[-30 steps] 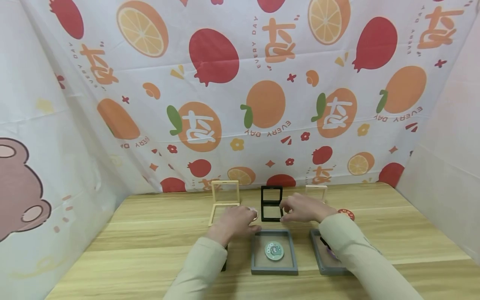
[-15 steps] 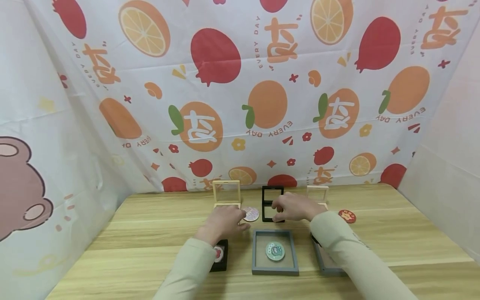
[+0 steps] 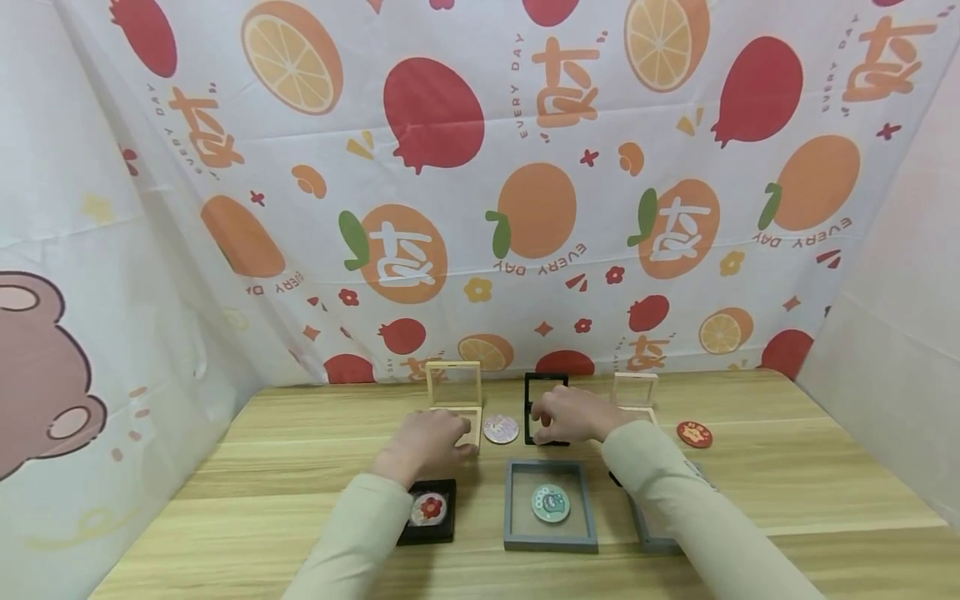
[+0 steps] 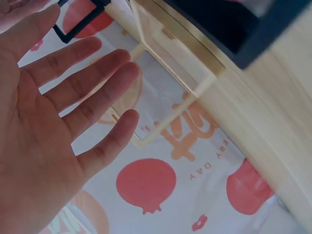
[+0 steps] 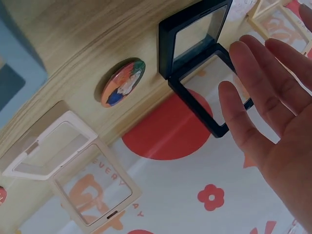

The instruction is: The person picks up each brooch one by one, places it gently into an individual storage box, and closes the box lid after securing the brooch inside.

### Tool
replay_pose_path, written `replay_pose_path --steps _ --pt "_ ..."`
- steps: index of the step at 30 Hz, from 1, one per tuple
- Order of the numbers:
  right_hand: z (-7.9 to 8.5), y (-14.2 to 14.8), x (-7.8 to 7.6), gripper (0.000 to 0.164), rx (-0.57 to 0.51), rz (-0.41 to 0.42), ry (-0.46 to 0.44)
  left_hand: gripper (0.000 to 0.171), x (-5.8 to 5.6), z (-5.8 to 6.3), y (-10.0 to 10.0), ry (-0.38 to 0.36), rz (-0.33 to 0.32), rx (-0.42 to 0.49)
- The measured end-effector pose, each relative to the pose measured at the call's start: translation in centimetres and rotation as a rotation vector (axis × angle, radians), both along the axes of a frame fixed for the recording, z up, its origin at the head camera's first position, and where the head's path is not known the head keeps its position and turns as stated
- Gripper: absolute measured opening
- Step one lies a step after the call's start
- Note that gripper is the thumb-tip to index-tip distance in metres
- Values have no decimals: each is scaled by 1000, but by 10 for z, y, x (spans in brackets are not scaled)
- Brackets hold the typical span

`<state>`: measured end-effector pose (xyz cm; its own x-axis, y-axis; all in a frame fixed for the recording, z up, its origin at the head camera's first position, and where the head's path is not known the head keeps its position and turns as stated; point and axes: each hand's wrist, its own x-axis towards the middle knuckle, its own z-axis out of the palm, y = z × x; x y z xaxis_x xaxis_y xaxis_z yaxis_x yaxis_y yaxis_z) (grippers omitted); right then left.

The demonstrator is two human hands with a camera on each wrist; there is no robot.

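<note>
My left hand (image 3: pixel 429 446) hovers over the front of an open pale-yellow display frame (image 3: pixel 454 364). Its fingers are spread and hold nothing in the left wrist view. A lilac round badge (image 3: pixel 501 429) lies just right of that frame. My right hand (image 3: pixel 576 414) is over an open black display frame (image 3: pixel 546 377), overlapping its lower half. In the right wrist view its fingers are loosely extended beside the black frame (image 5: pixel 195 109), with nothing between them. A colourful round badge (image 5: pixel 124 83) lies between the black frame and an open cream one (image 5: pixel 92 131).
Nearer me, a grey tray (image 3: pixel 513 533) bears a green round badge (image 3: pixel 551 503). Left of it is a black square frame (image 3: pixel 423 537) around a red-flower badge (image 3: pixel 430 508). My right sleeve partly covers another grey tray (image 3: pixel 652 537). A red badge (image 3: pixel 694 434) lies far right.
My left hand has moved left, away from the lilac badge, uncovering it and the red-flower badge. My right hand has shifted left over the black frame.
</note>
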<state>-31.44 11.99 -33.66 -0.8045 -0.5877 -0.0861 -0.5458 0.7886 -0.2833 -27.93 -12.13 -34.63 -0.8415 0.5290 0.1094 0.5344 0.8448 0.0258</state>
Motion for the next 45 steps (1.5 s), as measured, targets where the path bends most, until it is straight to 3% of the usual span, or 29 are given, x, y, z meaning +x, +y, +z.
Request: replay_pose_path --steps 13,26,35,45 --pt "-5 -16 -3 24 10 14 28 17 -2 -4 -19 -67 74 39" --pt "-17 -31 -4 17 -44 86 54 12 -16 -15 -33 -99 101 33" --pt "-19 -35 -8 11 -63 87 94 22 -23 -20 -41 -69 126 53" --pt "-26 -38 -14 15 -22 24 89 24 -26 -24 -49 -98 126 12"
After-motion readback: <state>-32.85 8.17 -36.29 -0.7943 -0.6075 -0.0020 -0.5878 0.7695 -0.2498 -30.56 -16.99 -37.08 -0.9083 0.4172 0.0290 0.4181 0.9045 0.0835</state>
